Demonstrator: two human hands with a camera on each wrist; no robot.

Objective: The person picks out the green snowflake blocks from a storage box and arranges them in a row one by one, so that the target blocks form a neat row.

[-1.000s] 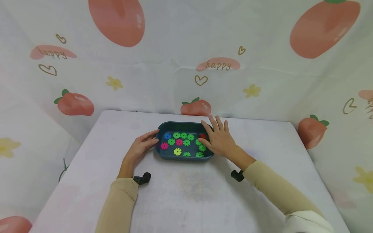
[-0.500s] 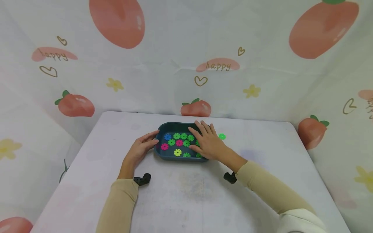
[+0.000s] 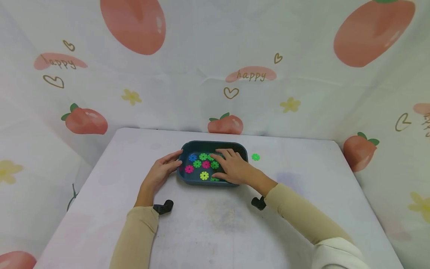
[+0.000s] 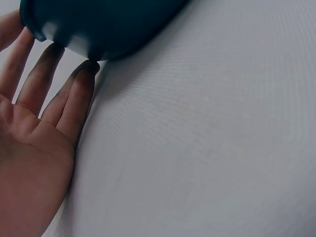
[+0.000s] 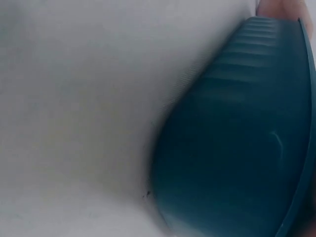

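Note:
A dark teal tray (image 3: 196,182) stands on the table, holding several notched plastic discs. Among them are a blue disc (image 3: 192,157), a yellow disc (image 3: 204,175), a pink disc (image 3: 189,169) and green ones such as this green disc (image 3: 197,164). My left hand (image 3: 161,172) touches the tray's left end; the left wrist view has its straight fingers (image 4: 39,81) with tips against the outer wall. My right hand (image 3: 235,167) reaches over the right rim into the tray, thumb and fingers spread above the discs, hiding those on the right.
One loose green disc (image 3: 255,157) lies on the white table (image 3: 208,228) just right of the tray. A printed cloth (image 3: 181,89) hangs behind the table's far edge. A black wrist device (image 3: 164,207) sits on each wrist.
My right hand has moved left, from the tray's right end to over the discs inside. The loose green disc on the table has come into view. My left hand stays put.

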